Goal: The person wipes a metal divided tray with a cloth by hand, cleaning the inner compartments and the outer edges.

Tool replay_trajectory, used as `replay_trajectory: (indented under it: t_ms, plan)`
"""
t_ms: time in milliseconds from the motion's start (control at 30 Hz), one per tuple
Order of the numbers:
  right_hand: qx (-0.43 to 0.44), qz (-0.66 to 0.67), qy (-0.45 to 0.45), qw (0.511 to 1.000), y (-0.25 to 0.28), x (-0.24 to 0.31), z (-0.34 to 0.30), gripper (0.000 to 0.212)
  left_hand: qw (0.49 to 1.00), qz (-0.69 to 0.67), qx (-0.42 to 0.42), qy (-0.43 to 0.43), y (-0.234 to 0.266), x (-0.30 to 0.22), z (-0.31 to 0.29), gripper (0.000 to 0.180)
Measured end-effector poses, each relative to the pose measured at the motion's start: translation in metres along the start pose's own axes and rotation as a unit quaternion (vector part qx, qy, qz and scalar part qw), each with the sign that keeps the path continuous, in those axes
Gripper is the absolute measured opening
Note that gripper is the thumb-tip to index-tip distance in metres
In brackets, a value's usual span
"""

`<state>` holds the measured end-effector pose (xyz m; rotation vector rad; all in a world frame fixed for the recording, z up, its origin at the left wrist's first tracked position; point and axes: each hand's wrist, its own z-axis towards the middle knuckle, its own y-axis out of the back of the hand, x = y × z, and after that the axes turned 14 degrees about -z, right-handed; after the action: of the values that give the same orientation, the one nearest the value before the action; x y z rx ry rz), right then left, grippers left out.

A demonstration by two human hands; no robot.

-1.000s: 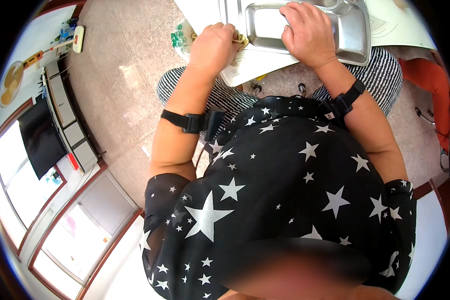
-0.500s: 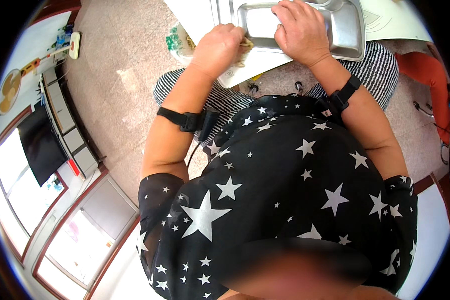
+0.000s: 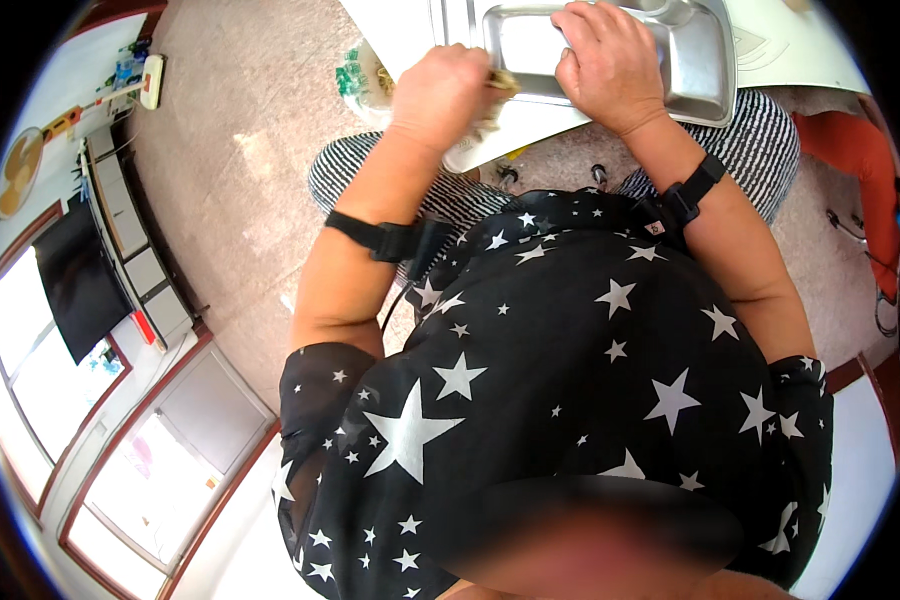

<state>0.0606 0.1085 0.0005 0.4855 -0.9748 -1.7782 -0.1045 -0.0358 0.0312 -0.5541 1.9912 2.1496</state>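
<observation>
A shiny steel tray with several compartments lies on the white table before me. My left hand is closed on a tan, crumpled bunch at the tray's left edge. Its kind I cannot make out, and part of it is hidden by the fingers. My right hand rests over the middle of the tray, fingers bent down against it and thumb tucked to the left. Its fingertips reach the top edge of the view, and what lies beneath the palm is hidden.
A clear plastic bag with green print stands left of the table, holding tan bits. My striped knees are under the near edge. A red-orange leg shows at the right. Windows and a fan are far left.
My left hand has shifted slightly right with the tan bunch, which now sticks out further from the fingers. My right hand keeps its place on the tray.
</observation>
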Motion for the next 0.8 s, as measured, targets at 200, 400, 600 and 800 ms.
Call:
replay_trajectory:
  t_ms: [200, 400, 600, 800]
  plan:
    - [-0.004, 0.011, -0.014, 1.0, 0.001, 0.001, 0.0, 0.033, 0.964, -0.138, -0.098, 0.207, 0.007, 0.057, -0.041, 0.043]
    - [-0.004, 0.008, -0.007, 1.0, 0.002, 0.002, 0.003, 0.033, 0.97, -0.068, -0.047, 0.23, -0.011, 0.035, -0.023, 0.047]
    - [-0.016, -0.004, -0.009, 1.0, -0.003, 0.001, -0.001, 0.033, 0.958, -0.163, -0.155, 0.176, 0.006, 0.06, -0.031, 0.026]
    - [-0.006, 0.006, -0.007, 1.0, -0.002, -0.001, 0.002, 0.033, 0.985, 0.004, -0.159, 0.065, -0.028, 0.032, -0.025, 0.027]
